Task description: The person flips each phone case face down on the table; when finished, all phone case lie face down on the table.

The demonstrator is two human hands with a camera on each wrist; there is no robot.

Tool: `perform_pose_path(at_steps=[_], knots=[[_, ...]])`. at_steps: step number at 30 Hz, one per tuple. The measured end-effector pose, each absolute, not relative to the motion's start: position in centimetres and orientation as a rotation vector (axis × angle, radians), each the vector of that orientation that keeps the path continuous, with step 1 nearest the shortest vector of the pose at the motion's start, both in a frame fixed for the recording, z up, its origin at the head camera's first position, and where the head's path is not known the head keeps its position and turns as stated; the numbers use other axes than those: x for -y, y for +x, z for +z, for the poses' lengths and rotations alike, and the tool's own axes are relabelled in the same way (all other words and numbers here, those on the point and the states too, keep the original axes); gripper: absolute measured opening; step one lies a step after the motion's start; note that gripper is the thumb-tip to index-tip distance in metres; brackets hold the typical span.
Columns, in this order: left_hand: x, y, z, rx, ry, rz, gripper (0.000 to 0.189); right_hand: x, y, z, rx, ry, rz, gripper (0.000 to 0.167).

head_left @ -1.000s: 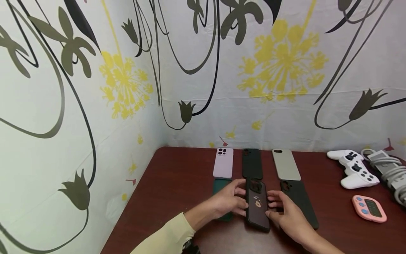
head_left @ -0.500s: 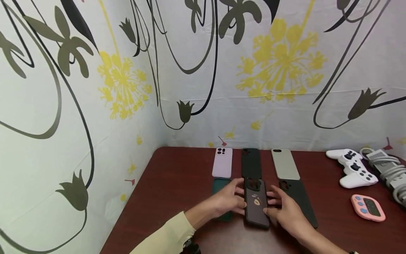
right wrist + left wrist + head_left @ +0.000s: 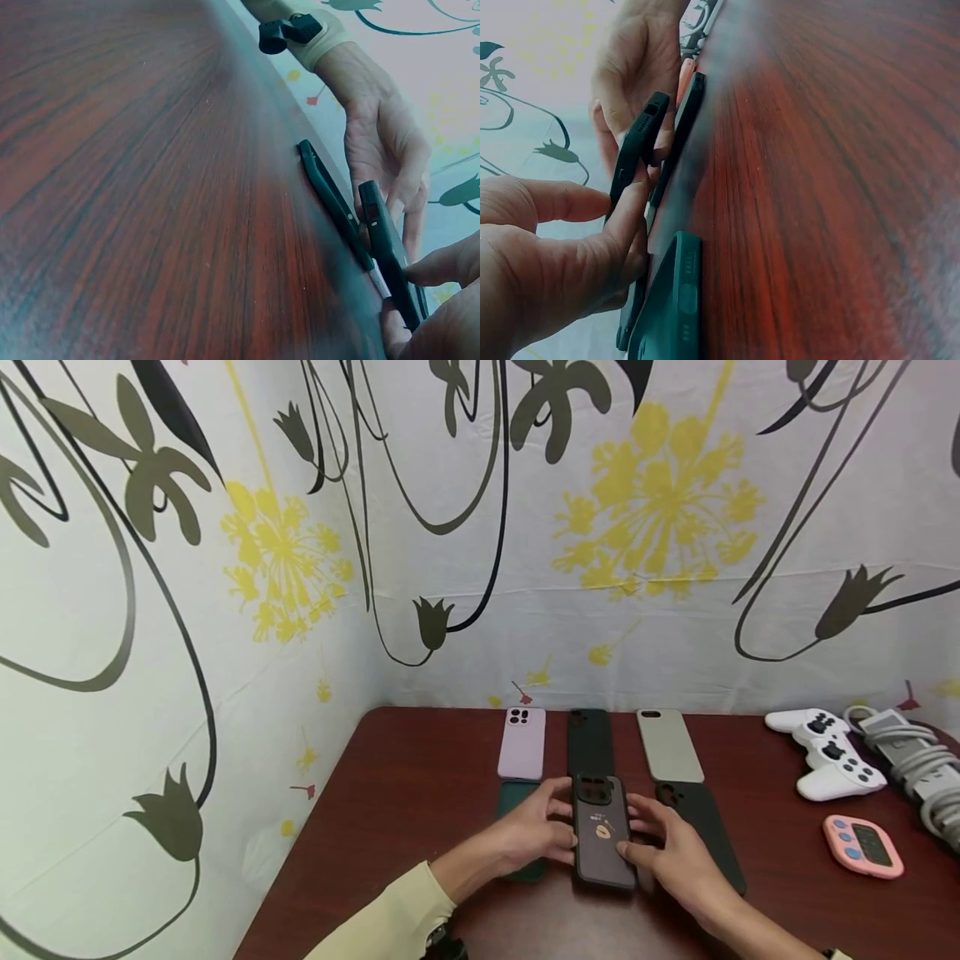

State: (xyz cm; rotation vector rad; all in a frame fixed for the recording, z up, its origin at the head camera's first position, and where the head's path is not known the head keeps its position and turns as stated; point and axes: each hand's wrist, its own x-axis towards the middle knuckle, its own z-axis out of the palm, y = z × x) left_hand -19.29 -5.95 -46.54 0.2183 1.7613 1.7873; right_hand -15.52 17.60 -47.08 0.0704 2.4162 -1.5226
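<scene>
A black-framed phone case [image 3: 602, 847] with a smoky back and a small gold print is held between both hands in the head view. My left hand [image 3: 525, 831] pinches its left edge, and my right hand [image 3: 671, 856] grips its right edge, thumb on the back. From the left wrist, the held case [image 3: 634, 146] shows its end with a port cutout, tilted and raised over the table. A teal phone case [image 3: 531, 870] lies partly hidden under my left hand. Behind my right hand lies a dark green phone case [image 3: 708, 837].
Farther back, a row holds a lilac phone case [image 3: 522, 743], another dark green case [image 3: 591, 743] and a pale grey case [image 3: 670, 746]. On the right are a white game controller [image 3: 831, 756], a pink timer [image 3: 862, 846] and a power strip with coiled cable [image 3: 911, 760].
The held case has shifted slightly back, and its near end sits a little higher in the head view. Both hands keep their hold; the head view has turned slightly right.
</scene>
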Motion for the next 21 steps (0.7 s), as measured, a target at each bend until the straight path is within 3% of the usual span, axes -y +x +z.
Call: perform_pose_path(at_steps=[21], knots=[[5.07,-19.94,-46.15,-2.387,0.481,1.237,0.091,-17.45,-15.48,-47.83,-2.657,-0.090,-1.344,0.084]])
